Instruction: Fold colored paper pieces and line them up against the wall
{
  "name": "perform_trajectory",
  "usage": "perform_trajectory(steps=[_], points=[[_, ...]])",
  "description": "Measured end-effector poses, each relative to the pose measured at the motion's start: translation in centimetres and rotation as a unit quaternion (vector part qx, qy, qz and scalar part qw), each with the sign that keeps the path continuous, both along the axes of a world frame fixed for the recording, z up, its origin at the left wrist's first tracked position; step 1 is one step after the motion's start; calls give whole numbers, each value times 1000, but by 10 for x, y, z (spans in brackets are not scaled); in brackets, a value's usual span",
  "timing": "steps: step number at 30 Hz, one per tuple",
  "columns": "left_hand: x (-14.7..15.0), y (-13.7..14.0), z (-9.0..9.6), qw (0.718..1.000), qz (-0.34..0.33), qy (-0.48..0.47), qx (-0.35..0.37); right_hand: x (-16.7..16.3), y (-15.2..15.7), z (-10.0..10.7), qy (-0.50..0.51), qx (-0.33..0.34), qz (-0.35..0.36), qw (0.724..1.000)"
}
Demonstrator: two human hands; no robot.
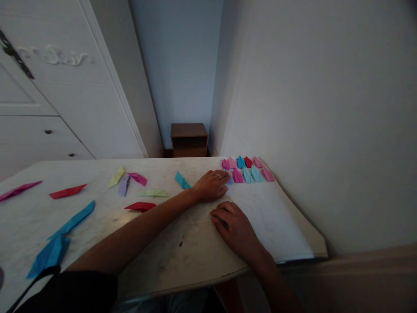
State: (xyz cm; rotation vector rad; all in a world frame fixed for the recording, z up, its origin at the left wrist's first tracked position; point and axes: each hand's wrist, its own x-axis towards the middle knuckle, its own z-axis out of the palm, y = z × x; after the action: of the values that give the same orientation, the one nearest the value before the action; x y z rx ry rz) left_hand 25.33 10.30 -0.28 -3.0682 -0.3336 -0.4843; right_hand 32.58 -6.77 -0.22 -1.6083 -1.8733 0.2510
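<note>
lavender folded-paper piece (230, 178) on pale counter (276, 213), left end of near row; long axis roughly fore-aft, tip hidden. magenta folded-paper piece (238, 176) just right, tip pointing away. left hand (211, 185) reaches forward, palm down, fingers touching lavender piece; can't tell if grasping. right hand (237, 228) nearer, fingers loosely bent, released.

Lavender folded-paper piece (230, 179), one: partly covered by the fingertips of the left hand (211, 186). Magenta piece (237, 175), one: pointed, just right of those fingertips. Pale blue pieces (256, 173), two: side by side, right of the magenta. Pink piece (267, 174), one: same row, farthest from the hand. Five more (240, 162), assorted colours: row beyond the fingertips.
</note>
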Motion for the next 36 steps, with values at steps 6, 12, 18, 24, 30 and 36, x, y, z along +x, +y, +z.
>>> perform_trajectory(steps=[6, 12, 18, 24, 30, 36], points=[[-17, -8, 17, 999, 2, -11, 39, 2, 0, -3, 15, 8, 1, 1000], [-72, -40, 44, 999, 43, -8, -5, 5, 0, -6, 31, 4, 7, 999], [-154, -89, 40, 988, 105, -53, -100, 9, 0, -8, 44, -21, 3, 999], [-226, -109, 20, 968, 157, -63, -184, 15, 6, -5, 67, -60, 6, 996], [-251, -108, 17, 912, 225, -167, -298, -1, 44, 10, 74, -48, -35, 995], [-249, -105, 15, 874, 262, -223, -343, -32, 118, 18, -27, -48, -49, 997]])
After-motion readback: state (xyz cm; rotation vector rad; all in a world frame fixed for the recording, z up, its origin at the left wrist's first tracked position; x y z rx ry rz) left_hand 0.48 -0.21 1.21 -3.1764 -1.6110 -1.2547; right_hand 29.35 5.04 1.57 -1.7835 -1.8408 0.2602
